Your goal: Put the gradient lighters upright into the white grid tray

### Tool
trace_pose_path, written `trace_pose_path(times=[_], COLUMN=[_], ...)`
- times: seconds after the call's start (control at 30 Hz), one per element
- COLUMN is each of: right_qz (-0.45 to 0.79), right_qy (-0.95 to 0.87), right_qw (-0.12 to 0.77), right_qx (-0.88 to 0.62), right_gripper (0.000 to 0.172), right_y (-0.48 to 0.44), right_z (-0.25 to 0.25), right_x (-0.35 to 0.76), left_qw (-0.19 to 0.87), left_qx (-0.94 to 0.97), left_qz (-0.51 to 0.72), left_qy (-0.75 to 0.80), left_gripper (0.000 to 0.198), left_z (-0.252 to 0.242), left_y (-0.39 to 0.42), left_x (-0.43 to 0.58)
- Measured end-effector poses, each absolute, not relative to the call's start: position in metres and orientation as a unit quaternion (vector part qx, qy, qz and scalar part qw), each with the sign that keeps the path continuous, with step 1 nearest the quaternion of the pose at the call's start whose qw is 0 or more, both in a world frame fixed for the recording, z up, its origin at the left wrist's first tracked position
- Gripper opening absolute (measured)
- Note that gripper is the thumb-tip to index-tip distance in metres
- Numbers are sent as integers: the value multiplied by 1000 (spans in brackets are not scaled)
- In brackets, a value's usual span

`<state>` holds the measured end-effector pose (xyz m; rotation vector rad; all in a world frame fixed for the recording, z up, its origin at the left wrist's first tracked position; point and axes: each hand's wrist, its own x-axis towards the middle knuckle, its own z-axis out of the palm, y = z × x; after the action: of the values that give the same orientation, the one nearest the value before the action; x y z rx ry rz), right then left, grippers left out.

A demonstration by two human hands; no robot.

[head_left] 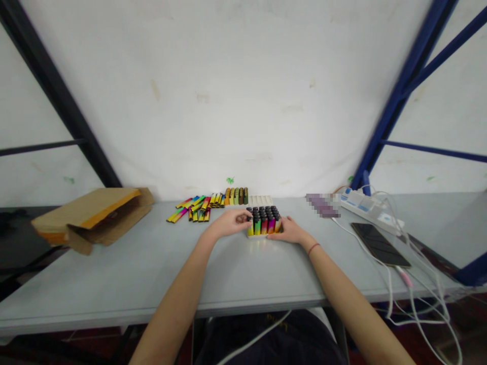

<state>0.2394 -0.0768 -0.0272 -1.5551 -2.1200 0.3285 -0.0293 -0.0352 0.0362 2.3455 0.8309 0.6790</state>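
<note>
Black-topped lighters (264,223) with bright multicoloured bodies stand upright in rows in a white tray (258,236) at the middle of the table. My left hand (231,223) is at the tray's left side, its fingers curled and closed on the front-left lighter. On the other side, my right hand (291,231) grips the tray, thumb along its front edge; its far fingers are hidden behind the lighters. Left of the tray lies a loose pile of shiny multicoloured sleeves (198,207). Gold-topped pieces (236,196) stand in rows behind, beside a white slotted tray (261,200).
An open cardboard box (95,213) lies on the left of the grey table (152,279). To the right are a dark phone (379,244), a blurred-out purple item (323,205), a white power strip (371,209) and trailing white cables. A wall stands behind; metal posts flank the table.
</note>
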Motion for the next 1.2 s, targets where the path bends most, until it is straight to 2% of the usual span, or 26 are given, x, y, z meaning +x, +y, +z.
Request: trace_pose_path(times=[0.2, 0.37, 0.47, 0.57, 0.7, 0.77, 0.83, 0.93, 1.2], right_qz=[133, 142, 154, 155, 155, 159, 164, 166, 161], right_qy=[-777, -774, -773, -775, -772, -769, -770, -770, -770], right_qw=[230, 236, 235, 237, 240, 237, 232, 230, 237], right_qx=[-571, -571, -569, -565, -568, -571, -571, -571, -570], right_gripper=[52, 55, 54, 53, 52, 53, 54, 54, 56], right_y=[-76, -77, -77, -77, -77, -78, -78, -78, -79], right_z=[-26, -26, -25, -25, -25, -25, -25, -24, -24], right_x=[240, 240, 240, 240, 241, 241, 241, 241, 240], left_qw=[253, 238, 167, 61, -46, -33, 19, 81, 106], left_qx=[881, 851, 806, 735, 618, 589, 570, 563, 577], left_qz=[281, 337, 377, 350, 300, 284, 262, 227, 166], left_qy=[286, 324, 425, 578, 725, 756, 778, 791, 792], left_gripper=[22, 28, 26, 27, 52, 66, 70, 71, 68], left_z=[37, 35, 32, 25, 10, 2, -4, -8, -7], left_y=[-38, -33, -22, -10, -1, 1, 3, 5, -1], left_x=[-27, -29, -38, -56, -82, -90, -92, -88, -72])
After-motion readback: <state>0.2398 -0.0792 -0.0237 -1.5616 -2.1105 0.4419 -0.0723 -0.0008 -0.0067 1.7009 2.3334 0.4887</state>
